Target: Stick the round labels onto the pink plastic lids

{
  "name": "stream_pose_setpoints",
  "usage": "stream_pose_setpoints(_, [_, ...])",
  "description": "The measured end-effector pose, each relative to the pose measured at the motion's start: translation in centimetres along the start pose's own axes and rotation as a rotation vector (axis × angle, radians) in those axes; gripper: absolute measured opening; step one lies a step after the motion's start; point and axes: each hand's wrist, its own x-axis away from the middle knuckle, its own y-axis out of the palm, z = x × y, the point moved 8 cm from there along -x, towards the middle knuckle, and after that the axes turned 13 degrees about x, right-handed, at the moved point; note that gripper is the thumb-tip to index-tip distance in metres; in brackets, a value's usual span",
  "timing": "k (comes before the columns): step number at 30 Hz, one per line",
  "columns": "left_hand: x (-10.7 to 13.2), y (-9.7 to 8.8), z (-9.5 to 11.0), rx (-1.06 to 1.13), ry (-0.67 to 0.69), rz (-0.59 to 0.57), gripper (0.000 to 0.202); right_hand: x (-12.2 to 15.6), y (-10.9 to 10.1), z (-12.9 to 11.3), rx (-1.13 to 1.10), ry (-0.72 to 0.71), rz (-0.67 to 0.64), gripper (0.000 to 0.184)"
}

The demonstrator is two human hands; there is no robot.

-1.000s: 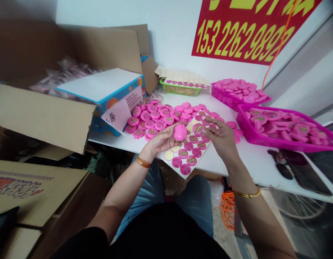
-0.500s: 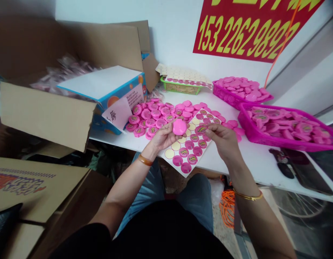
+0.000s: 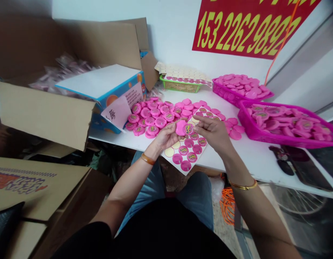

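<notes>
My left hand (image 3: pixel 165 138) grips a round pink plastic case (image 3: pixel 180 127) above the table's front edge. My right hand (image 3: pixel 213 133) pinches a round pink sticker (image 3: pixel 188 128) and presses it against the case. Under both hands lies a white sticker sheet (image 3: pixel 186 153) with several pink stickers and some bare spots. Behind the sheet lies a pile of pink cases (image 3: pixel 158 117) that carry stickers.
A blue box (image 3: pixel 107 90) sits in an open cardboard carton (image 3: pixel 48 111) at the left. A green basket (image 3: pixel 179 86) holds sticker sheets. Two pink baskets (image 3: pixel 263 135) (image 3: pixel 228 97) hold pink parts. A dark phone (image 3: pixel 304 172) lies at the right on the white table (image 3: pixel 252 158).
My right hand has lifted a sticker off the sheet and brought it left onto the pink case. The left hand has turned the case towards it.
</notes>
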Motion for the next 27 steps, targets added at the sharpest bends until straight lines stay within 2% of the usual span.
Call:
stream_pose_setpoints(5, [0.0,0.0,-0.2,-0.020,0.008,0.023,0.040,-0.3,0.3,1.0,-0.067,0.083,0.016,0.036])
stream_pose_setpoints(9, [0.0,-0.3,-0.1,-0.032,0.035,0.046,0.035,-0.4,0.5,1.3,-0.078,0.070,0.002,0.038])
stream_pose_setpoints(16, [0.0,0.5,-0.3,-0.050,-0.004,-0.021,0.041,-0.7,0.6,0.9,-0.088,0.025,-0.074,0.042])
stream_pose_setpoints(24, [0.0,0.7,-0.2,-0.061,0.021,-0.027,0.047,-0.4,0.5,1.4,-0.118,0.121,0.021,0.050])
stream_pose_setpoints(27, [0.0,0.6,-0.3,-0.031,0.020,0.011,0.048,-0.1,0.8,1.6,-0.136,0.147,0.029,0.051])
